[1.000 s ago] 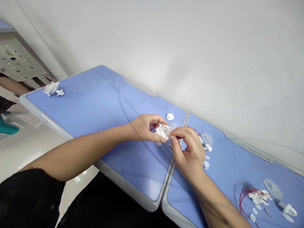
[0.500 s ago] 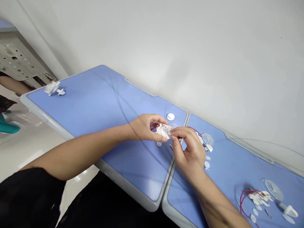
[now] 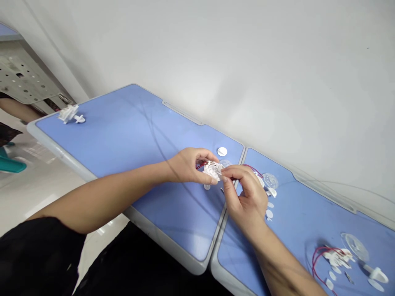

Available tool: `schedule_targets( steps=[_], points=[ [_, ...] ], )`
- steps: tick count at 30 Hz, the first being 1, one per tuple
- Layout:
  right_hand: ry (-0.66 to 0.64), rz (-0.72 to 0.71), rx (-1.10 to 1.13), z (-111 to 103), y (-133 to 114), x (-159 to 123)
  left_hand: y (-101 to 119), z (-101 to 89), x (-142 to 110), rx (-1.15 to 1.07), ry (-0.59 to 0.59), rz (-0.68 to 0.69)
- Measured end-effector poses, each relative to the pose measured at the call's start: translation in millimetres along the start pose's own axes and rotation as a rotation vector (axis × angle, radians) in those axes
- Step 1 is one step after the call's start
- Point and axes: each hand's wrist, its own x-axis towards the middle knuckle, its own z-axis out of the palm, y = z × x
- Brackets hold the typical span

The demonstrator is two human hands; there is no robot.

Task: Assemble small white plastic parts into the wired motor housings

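Note:
Between the thumb and fingers of my left hand (image 3: 188, 166) is a white plastic assembly (image 3: 212, 170) with red wires, held just above the blue tabletop. My right hand (image 3: 245, 191) pinches at the assembly's right edge with thumb and forefinger; whatever small piece sits between those fingertips is too hidden to name. Behind the assembly lies a clear plastic disc (image 3: 225, 163), partly covered by my fingers. A white round cap (image 3: 222, 151) rests farther back, and a small pale disc (image 3: 207, 186) lies below my left thumb.
Two blue-topped tables (image 3: 182, 222) meet at a seam under my right hand, against a white wall. More clear discs (image 3: 270, 181), white parts (image 3: 338, 258) and red wires (image 3: 314, 259) are spread on the right. A white assembly (image 3: 70, 114) stands far left, near another person's arm (image 3: 18, 109).
Both hands stay in nearly the same place. The white assembly looks very slightly turned between my fingers; the parts on the tables have not moved.

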Motion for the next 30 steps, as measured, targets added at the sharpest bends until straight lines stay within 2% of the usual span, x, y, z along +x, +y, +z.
schedule_targets(
  steps=[8,19,30],
  points=[
    [0.003,0.059,0.022,0.8,-0.5,-1.0,-1.9,-0.1,1.0,-0.003,-0.01,0.004],
    [0.0,0.046,0.012,0.9,-0.2,-1.1,-3.6,0.1,0.8,-0.017,-0.009,0.014],
    [-0.015,-0.042,-0.036,0.2,2.5,-1.6,-5.2,0.6,1.6,-0.047,-0.009,0.019]
  ],
)
